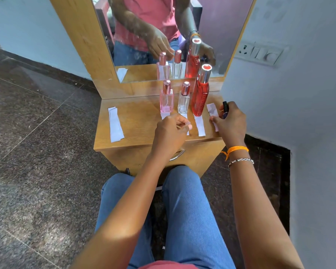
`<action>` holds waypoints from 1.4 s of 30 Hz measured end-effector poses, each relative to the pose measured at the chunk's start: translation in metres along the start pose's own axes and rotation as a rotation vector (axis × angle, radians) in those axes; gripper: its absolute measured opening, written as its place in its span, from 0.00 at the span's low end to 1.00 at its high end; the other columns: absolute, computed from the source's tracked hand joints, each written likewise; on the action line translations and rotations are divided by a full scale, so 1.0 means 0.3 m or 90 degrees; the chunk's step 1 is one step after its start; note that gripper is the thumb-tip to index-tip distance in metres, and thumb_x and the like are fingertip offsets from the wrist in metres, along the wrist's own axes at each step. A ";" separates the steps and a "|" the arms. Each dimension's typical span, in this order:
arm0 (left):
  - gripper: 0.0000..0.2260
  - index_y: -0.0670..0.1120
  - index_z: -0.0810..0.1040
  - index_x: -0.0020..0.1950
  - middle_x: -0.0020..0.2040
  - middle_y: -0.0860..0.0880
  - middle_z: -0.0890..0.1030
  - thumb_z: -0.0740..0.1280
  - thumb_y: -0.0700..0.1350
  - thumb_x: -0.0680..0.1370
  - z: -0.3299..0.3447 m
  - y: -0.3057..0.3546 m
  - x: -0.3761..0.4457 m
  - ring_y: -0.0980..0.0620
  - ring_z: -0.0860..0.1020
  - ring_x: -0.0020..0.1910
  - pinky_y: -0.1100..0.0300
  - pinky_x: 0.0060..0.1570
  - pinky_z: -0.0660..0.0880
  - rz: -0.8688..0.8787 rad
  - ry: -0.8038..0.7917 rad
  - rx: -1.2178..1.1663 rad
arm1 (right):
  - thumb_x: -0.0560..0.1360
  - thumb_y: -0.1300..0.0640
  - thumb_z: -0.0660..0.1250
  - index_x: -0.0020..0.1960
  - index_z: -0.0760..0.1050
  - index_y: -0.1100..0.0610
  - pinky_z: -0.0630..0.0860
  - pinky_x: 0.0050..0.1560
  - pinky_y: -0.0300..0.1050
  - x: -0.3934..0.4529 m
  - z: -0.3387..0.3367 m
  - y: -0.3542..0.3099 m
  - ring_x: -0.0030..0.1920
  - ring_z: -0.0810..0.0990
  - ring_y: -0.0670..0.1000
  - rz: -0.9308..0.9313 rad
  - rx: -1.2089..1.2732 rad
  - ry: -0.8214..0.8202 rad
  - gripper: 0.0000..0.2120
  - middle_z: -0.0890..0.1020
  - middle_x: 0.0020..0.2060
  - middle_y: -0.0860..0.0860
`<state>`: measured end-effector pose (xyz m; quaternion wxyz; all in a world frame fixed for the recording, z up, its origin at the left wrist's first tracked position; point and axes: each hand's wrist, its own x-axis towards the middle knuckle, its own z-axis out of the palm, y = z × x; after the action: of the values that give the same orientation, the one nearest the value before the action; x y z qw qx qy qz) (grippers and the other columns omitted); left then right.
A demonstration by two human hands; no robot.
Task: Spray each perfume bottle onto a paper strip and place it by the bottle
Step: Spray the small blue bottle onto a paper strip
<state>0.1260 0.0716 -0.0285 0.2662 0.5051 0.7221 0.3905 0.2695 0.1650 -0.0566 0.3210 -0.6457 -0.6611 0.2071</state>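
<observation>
We read the step as the last bottle in the row. Three bottles stand along the back edge of the dresser top [136, 121]: pink bottle [166, 100], clear bottle [184, 100], tall red bottle [200, 96], each with a paper strip at its foot; the red bottle's strip [199, 125] runs toward the front edge.

Our right hand [231, 123] is curled round a small dark bottle [225, 109] near the right edge, its fingertips touching a damp-spotted strip [212, 113] lying there. Our left hand [173, 133] hangs loosely curled over the clear bottle's strip and seems to hold nothing.

Spare strips [115, 125] lie by the left edge.

Next move, we judge: stand the dark bottle upright behind its strip.

No brand or writing is legible.
</observation>
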 end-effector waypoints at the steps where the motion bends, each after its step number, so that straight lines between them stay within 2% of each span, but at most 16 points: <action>1: 0.06 0.45 0.82 0.49 0.43 0.53 0.80 0.69 0.44 0.75 -0.001 0.001 -0.001 0.63 0.73 0.37 0.74 0.36 0.66 0.000 0.000 0.002 | 0.72 0.56 0.72 0.54 0.72 0.62 0.72 0.43 0.48 0.000 0.003 0.001 0.47 0.78 0.58 -0.004 -0.003 0.001 0.16 0.80 0.48 0.59; 5: 0.05 0.46 0.81 0.48 0.41 0.54 0.78 0.69 0.45 0.75 -0.010 0.007 -0.001 0.62 0.75 0.37 0.71 0.35 0.66 -0.012 0.004 -0.014 | 0.70 0.55 0.74 0.55 0.72 0.63 0.68 0.41 0.44 -0.018 0.002 0.001 0.46 0.76 0.57 -0.009 -0.004 0.029 0.19 0.76 0.51 0.59; 8: 0.04 0.47 0.81 0.47 0.41 0.53 0.79 0.68 0.45 0.75 -0.021 0.014 -0.002 0.53 0.80 0.41 0.68 0.38 0.70 -0.020 0.018 -0.046 | 0.73 0.56 0.71 0.53 0.73 0.62 0.70 0.40 0.45 -0.077 -0.010 -0.023 0.39 0.73 0.51 -0.051 0.071 0.068 0.14 0.76 0.43 0.54; 11: 0.04 0.46 0.80 0.46 0.40 0.53 0.79 0.67 0.45 0.76 -0.024 0.038 -0.003 0.51 0.81 0.42 0.64 0.41 0.73 -0.013 0.050 -0.081 | 0.73 0.61 0.67 0.54 0.71 0.59 0.68 0.36 0.37 -0.178 -0.011 -0.072 0.33 0.73 0.43 -0.134 0.184 -0.025 0.10 0.75 0.36 0.47; 13: 0.04 0.45 0.80 0.46 0.38 0.55 0.78 0.67 0.44 0.76 -0.021 0.059 -0.005 0.52 0.80 0.41 0.66 0.40 0.72 -0.006 0.065 -0.115 | 0.73 0.66 0.66 0.56 0.69 0.58 0.68 0.34 0.34 -0.239 -0.006 -0.100 0.31 0.73 0.42 -0.165 0.245 -0.124 0.14 0.75 0.35 0.48; 14: 0.04 0.45 0.80 0.46 0.37 0.56 0.78 0.67 0.44 0.76 -0.020 0.067 -0.006 0.53 0.79 0.40 0.67 0.40 0.72 -0.007 0.065 -0.132 | 0.72 0.68 0.65 0.58 0.68 0.58 0.70 0.34 0.36 -0.260 -0.001 -0.109 0.30 0.73 0.43 -0.173 0.259 -0.156 0.16 0.75 0.35 0.50; 17: 0.04 0.44 0.80 0.47 0.36 0.56 0.77 0.67 0.43 0.76 -0.024 0.080 -0.013 0.55 0.78 0.38 0.66 0.40 0.74 -0.016 0.029 -0.147 | 0.72 0.69 0.64 0.61 0.64 0.58 0.73 0.36 0.45 -0.284 -0.005 -0.128 0.30 0.74 0.44 -0.170 0.284 -0.180 0.20 0.77 0.37 0.52; 20: 0.04 0.44 0.80 0.46 0.35 0.56 0.77 0.67 0.42 0.76 -0.039 0.081 -0.020 0.57 0.76 0.37 0.61 0.44 0.75 -0.007 -0.009 -0.141 | 0.73 0.69 0.65 0.63 0.62 0.57 0.73 0.35 0.41 -0.288 -0.020 -0.133 0.30 0.74 0.44 -0.179 0.304 -0.191 0.22 0.78 0.39 0.53; 24: 0.05 0.44 0.80 0.48 0.37 0.53 0.78 0.66 0.43 0.76 -0.065 0.078 -0.018 0.55 0.76 0.39 0.57 0.47 0.75 -0.012 -0.004 -0.148 | 0.73 0.68 0.64 0.63 0.62 0.56 0.73 0.37 0.43 -0.298 -0.027 -0.134 0.31 0.73 0.44 -0.195 0.306 -0.201 0.22 0.76 0.38 0.51; 29: 0.04 0.45 0.80 0.47 0.39 0.51 0.79 0.66 0.43 0.76 -0.086 0.061 -0.015 0.54 0.76 0.40 0.55 0.49 0.75 -0.015 -0.015 -0.145 | 0.73 0.69 0.64 0.63 0.62 0.57 0.72 0.39 0.31 -0.289 -0.027 -0.128 0.35 0.75 0.42 -0.188 0.305 -0.187 0.22 0.76 0.38 0.48; 32: 0.04 0.45 0.81 0.46 0.37 0.53 0.79 0.66 0.43 0.76 -0.083 0.055 -0.019 0.56 0.75 0.39 0.56 0.49 0.75 -0.020 -0.044 -0.150 | 0.74 0.69 0.64 0.64 0.62 0.57 0.73 0.40 0.31 -0.289 -0.030 -0.130 0.37 0.75 0.42 -0.192 0.309 -0.195 0.22 0.76 0.38 0.48; 36: 0.03 0.46 0.80 0.43 0.36 0.51 0.78 0.67 0.42 0.76 -0.093 0.060 -0.026 0.56 0.75 0.38 0.58 0.47 0.74 -0.032 -0.082 -0.191 | 0.74 0.70 0.63 0.64 0.61 0.57 0.73 0.38 0.36 -0.297 -0.035 -0.137 0.33 0.74 0.43 -0.209 0.316 -0.213 0.22 0.76 0.37 0.48; 39: 0.04 0.46 0.80 0.44 0.37 0.50 0.78 0.66 0.42 0.77 -0.091 0.059 -0.039 0.55 0.75 0.38 0.61 0.44 0.73 -0.030 -0.114 -0.196 | 0.74 0.70 0.62 0.64 0.61 0.57 0.71 0.35 0.34 -0.296 -0.034 -0.139 0.31 0.74 0.42 -0.218 0.316 -0.215 0.22 0.77 0.37 0.49; 42: 0.04 0.46 0.80 0.46 0.35 0.53 0.79 0.66 0.42 0.77 -0.098 0.053 -0.038 0.57 0.76 0.36 0.66 0.42 0.73 -0.031 -0.138 -0.204 | 0.74 0.69 0.64 0.64 0.64 0.56 0.73 0.37 0.38 -0.302 -0.033 -0.137 0.34 0.75 0.44 -0.224 0.330 -0.211 0.22 0.77 0.38 0.46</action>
<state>0.1153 0.0552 0.0008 0.4289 0.4779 0.6295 0.4375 0.2430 0.0709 -0.0356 0.3932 -0.3766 -0.7309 0.4115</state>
